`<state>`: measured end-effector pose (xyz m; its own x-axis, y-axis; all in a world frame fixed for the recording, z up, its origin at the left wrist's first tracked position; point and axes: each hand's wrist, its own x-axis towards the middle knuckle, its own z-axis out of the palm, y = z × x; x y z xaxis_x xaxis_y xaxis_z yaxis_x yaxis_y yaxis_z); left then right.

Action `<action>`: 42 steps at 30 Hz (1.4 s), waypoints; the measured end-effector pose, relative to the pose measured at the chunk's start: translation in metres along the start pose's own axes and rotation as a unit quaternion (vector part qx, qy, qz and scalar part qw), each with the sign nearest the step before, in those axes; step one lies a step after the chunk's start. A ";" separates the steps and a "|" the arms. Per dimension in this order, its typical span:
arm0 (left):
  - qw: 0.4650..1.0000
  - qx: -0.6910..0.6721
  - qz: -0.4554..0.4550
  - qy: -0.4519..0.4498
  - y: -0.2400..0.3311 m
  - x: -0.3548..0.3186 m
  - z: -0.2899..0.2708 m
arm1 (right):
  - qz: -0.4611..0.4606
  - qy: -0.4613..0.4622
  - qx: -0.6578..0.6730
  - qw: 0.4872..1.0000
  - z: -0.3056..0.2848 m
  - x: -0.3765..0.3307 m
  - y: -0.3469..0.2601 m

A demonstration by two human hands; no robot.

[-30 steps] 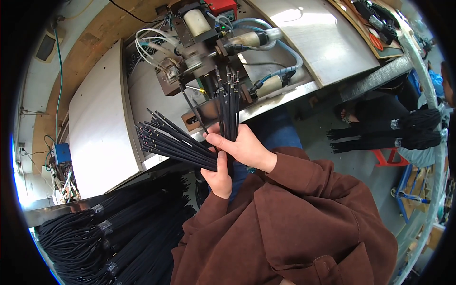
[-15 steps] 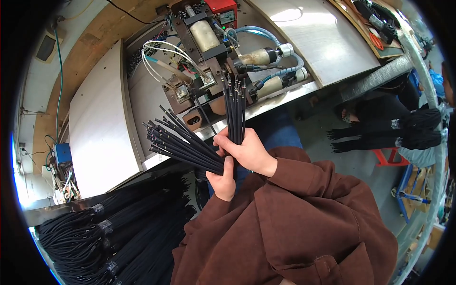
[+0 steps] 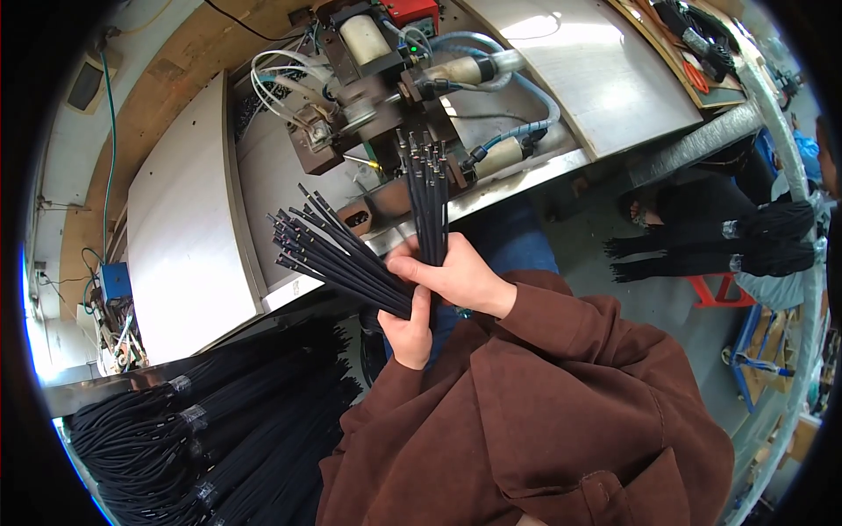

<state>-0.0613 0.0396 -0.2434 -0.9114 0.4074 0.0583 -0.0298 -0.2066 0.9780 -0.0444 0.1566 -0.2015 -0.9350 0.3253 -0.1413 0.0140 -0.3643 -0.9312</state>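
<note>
My left hand [image 3: 409, 333] is closed round a thick bunch of black cords [image 3: 329, 263], which fan out to the upper left with small shiny tips. Directly above it, my right hand [image 3: 460, 276] grips a smaller bunch of black cords [image 3: 427, 197] that points up toward the machine. The right thumb and forefinger come together beside the left bunch; whether a single cord is between them I cannot tell. Just ahead of both hands stands a bench machine [image 3: 373, 110] with metal cylinders, hoses and a dark block with a hole at its front.
Long bundles of black cords [image 3: 132, 438] lie at the lower left, and more cord bundles [image 3: 719, 250] hang at the right. Pale boards [image 3: 180, 228] flank the machine, with a metal bench edge [image 3: 517, 188] before it. Another person [image 3: 826, 158] is partly visible at the far right.
The single cord that ran from my right fingers to the machine no longer shows there. The machine's upper parts have shifted, some blurred. Both hands keep their bunches, nearly still.
</note>
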 end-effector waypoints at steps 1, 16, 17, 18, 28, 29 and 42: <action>1.000 0.000 0.000 0.000 -0.001 -0.001 0.000 | -0.006 -0.007 -0.005 1.000 -0.001 -0.001 0.000; 1.000 -0.026 0.012 0.000 -0.009 -0.005 -0.003 | -0.044 0.087 0.021 0.995 0.004 -0.011 0.005; 1.000 -0.026 0.011 -0.001 -0.009 -0.004 -0.002 | -0.045 0.089 0.041 0.994 0.005 -0.009 0.005; 0.999 -0.031 0.006 0.008 -0.008 -0.003 -0.002 | -0.045 0.090 0.042 0.994 0.006 -0.008 0.005; 0.998 -0.048 -0.003 0.025 -0.006 0.006 -0.005 | -0.041 0.085 0.036 0.995 0.009 0.004 0.002; 0.998 -0.049 -0.003 0.025 -0.007 0.007 -0.005 | -0.040 0.086 0.035 0.995 0.009 0.004 0.002; 0.999 -0.027 0.006 0.016 -0.011 -0.008 -0.001 | -0.049 0.041 -0.072 0.995 0.006 -0.010 -0.002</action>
<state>-0.0542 0.0379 -0.2544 -0.9246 0.3756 0.0627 -0.0403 -0.2602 0.9647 -0.0375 0.1492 -0.1962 -0.9023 0.4255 -0.0689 -0.0194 -0.1997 -0.9797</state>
